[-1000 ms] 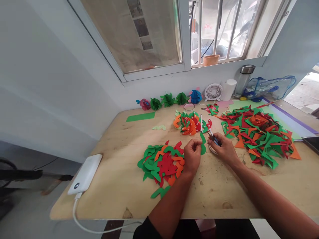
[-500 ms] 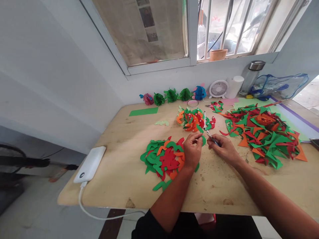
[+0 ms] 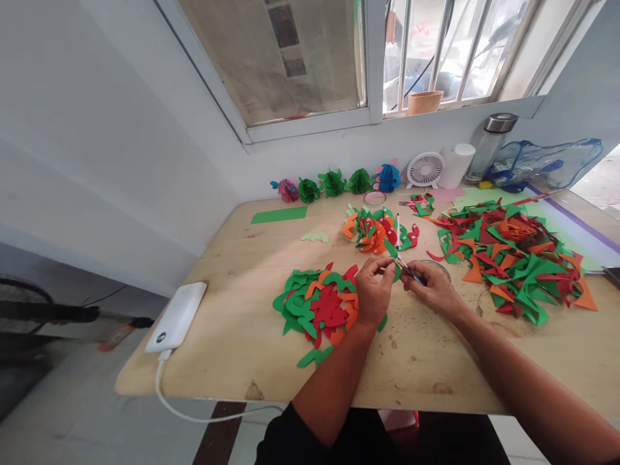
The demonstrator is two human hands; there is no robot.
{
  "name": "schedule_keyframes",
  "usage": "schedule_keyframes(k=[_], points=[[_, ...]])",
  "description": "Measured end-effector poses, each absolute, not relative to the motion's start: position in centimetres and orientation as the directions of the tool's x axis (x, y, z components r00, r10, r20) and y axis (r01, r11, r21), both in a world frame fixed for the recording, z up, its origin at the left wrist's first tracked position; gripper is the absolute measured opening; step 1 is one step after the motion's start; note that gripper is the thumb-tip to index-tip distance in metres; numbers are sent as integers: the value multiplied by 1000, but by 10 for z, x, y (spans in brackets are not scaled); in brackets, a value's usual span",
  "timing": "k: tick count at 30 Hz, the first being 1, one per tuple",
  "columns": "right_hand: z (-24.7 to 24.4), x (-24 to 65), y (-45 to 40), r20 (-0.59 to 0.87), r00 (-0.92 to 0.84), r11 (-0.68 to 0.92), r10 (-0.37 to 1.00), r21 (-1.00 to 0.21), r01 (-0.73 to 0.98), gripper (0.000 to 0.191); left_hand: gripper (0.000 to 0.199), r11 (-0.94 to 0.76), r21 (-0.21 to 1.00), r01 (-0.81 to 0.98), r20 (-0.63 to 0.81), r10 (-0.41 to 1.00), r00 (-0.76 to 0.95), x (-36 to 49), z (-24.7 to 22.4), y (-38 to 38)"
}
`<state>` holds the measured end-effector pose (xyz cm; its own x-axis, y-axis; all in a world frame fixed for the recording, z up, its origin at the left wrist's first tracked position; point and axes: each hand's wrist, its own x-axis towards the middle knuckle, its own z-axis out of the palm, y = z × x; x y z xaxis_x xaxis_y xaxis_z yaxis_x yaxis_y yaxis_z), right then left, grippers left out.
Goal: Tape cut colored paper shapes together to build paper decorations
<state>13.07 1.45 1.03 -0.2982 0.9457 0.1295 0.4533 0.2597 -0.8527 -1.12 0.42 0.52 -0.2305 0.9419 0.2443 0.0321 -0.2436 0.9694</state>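
Observation:
My left hand (image 3: pixel 375 287), fingers pinched, holds a curved green paper cut-out (image 3: pixel 390 248) above the table. In my right hand (image 3: pixel 433 287) is a slim metal-tipped tool (image 3: pixel 411 272) with a dark handle; its exact kind is unclear. Its tip meets the cut-out beside my left fingertips. A clear ring (image 3: pixel 443 268), perhaps a tape roll, shows behind my right hand. Left of my left hand lies a pile of green, red and orange cut-outs (image 3: pixel 312 307). Beyond my hands sit more cut-outs with small white patches (image 3: pixel 371 232) and a white pen (image 3: pixel 398 231).
Paper scraps (image 3: pixel 523 258) are heaped at the right. Paper animals (image 3: pixel 334 185), a small fan (image 3: pixel 425 170), a white cylinder (image 3: pixel 460 165) and a glass bottle (image 3: pixel 487 152) line the wall. A power bank (image 3: pixel 177 316) with a cable lies near the left edge of the table (image 3: pixel 217 361).
My right hand has brought the tool's tip left onto the green cut-out. The clear ring now shows behind that hand. My left hand stays nearly in place.

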Motion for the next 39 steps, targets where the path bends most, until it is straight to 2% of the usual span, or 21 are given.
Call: schedule_keyframes(k=[17,28,34,39], points=[[11,129,12,194,-283,326,939,-764,557,19,10,-189,979,71,201,947,-251,-11,5,5],[3,130,15,295,-247,384,923,-699,603,12,8,-183,976,120,208,945,-253,-10,5,7],[11,133,14,272,-93,271,958,-743,612,19,9,-170,981,93,189,945,-267,-11,2,6],[15,133,13,271,-79,261,959,-748,610,19,9,-165,984,62,176,942,-286,-11,0,9]])
